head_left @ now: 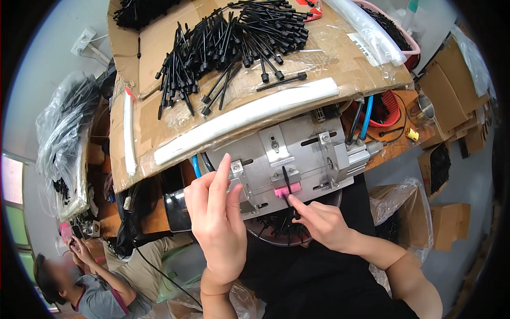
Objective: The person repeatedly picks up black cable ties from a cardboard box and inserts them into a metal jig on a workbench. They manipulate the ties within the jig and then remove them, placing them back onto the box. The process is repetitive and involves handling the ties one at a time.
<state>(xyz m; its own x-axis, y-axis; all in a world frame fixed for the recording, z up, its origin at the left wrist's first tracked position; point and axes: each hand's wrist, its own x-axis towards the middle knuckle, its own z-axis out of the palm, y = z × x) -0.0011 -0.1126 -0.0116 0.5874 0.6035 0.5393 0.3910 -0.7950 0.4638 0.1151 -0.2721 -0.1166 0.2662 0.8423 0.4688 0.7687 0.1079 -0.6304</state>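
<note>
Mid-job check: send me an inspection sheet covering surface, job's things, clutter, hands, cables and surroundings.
Surface: wooden table bearing a metal fixture; cardboard sheet beyond it.
Job's things: black rod crossing a pink block in this view; pile of knob-ended black rods on the cardboard.
Clutter: red basket, metal cup and yellow spool at right.
Hands: right hand pinches the rod; left hand is raised, open, nothing seen in it.
Cables: blue tube near the fixture; black cable at lower left.
Surroundings: co-worker at lower left; cardboard box at right.
</note>
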